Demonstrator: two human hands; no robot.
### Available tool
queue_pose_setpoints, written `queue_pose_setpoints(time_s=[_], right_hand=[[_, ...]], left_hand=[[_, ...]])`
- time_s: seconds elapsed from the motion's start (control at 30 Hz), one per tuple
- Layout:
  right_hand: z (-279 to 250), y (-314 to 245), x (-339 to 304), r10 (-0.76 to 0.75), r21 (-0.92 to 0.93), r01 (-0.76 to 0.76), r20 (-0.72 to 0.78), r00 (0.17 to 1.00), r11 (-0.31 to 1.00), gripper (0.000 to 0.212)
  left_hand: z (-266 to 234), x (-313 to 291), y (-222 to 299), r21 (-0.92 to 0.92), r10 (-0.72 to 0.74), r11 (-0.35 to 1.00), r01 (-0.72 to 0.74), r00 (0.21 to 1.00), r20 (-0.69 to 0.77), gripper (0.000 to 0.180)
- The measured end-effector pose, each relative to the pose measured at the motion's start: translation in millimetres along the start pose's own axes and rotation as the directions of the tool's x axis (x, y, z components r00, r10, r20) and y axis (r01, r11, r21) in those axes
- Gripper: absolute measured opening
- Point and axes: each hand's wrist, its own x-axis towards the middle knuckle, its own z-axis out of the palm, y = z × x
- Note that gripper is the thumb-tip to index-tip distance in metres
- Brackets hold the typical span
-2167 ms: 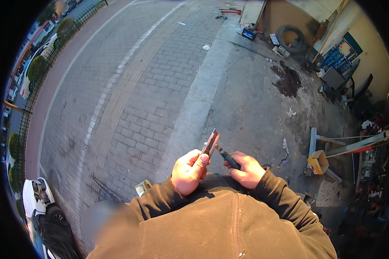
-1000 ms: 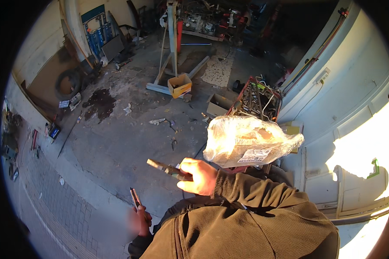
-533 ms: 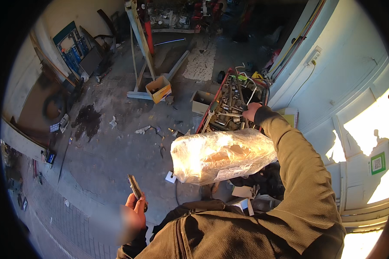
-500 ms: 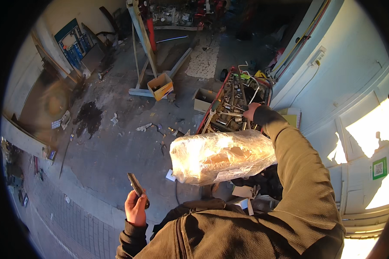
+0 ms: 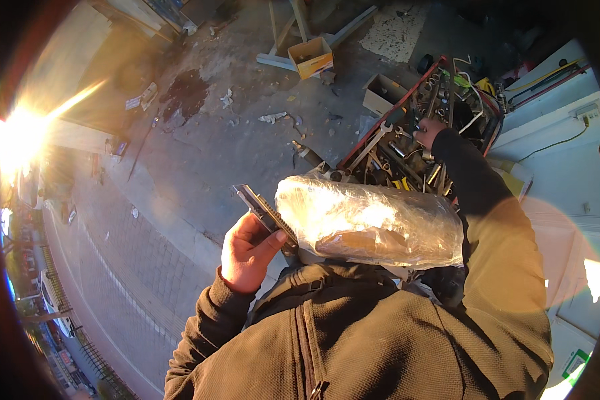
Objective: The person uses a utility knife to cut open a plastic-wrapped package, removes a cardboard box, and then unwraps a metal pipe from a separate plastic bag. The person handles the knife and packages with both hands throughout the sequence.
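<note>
My left hand (image 5: 245, 257) is closed around a narrow dark tool with a ribbed edge, which looks like a box cutter (image 5: 265, 212); it points up and to the left. A plastic-wrapped parcel (image 5: 380, 223), shiny in the sun, lies just in front of my body, right of the left hand. Beyond it stands a red tool tray (image 5: 363, 155) full of metal tools. My right hand (image 5: 430, 132) is down among them with fingers curled; what they grip, if anything, is hidden. An open-ended wrench (image 5: 379, 139) leans by the tray's left edge, and yellow-handled pliers (image 5: 401, 185) lie nearer me.
An open cardboard box (image 5: 311, 59) sits by the foot of a blue metal stand (image 5: 277, 61). Another open box (image 5: 382, 95) stands left of the tray. Litter and a dark stain (image 5: 187, 93) mark the floor. A pale wall (image 5: 573, 157) bounds the right side.
The view has swung left and down, bringing in sun glare. My left hand has come up nearer the parcel, still holding the tool. My right hand remains among the tools in the tray.
</note>
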Motion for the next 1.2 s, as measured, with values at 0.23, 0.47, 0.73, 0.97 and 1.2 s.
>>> queue_pose_setpoints(time_s=[0.23, 0.47, 0.73, 0.97, 1.2], right_hand=[[-81, -122, -225, -0.341, 0.585, 0.537, -0.418, 0.842, 0.608, 0.028], [-43, -230, -353, -0.096, 0.769, 0.431, -0.441, 0.892, 0.472, 0.052], [44, -227, -467, 0.275, 0.946, 0.32, -0.295, 0.915, -0.05, 0.043], [79, -162, -503, 0.667, 0.942, 0.3, -0.127, 0.734, -0.151, 0.022], [93, -77, -491, 0.725, 0.95, 0.175, -0.311, 0.614, 0.259, 0.017]], left_hand=[[42, 44, 33, 0.002, -0.026, 1.0, 0.026, 0.958, 0.286, 0.022], [108, 56, 47, -0.068, 0.158, 0.987, -0.146, 0.804, 0.573, 0.028], [124, 46, 34, 0.1, 0.2, 0.798, -0.594, 0.418, 0.886, 0.025], [187, 97, 42, 0.076, 0.432, 0.29, -0.954, 0.202, 0.879, 0.04], [242, 100, 22, 0.361, 0.031, 0.092, -0.928, 0.365, 0.93, 0.06]])
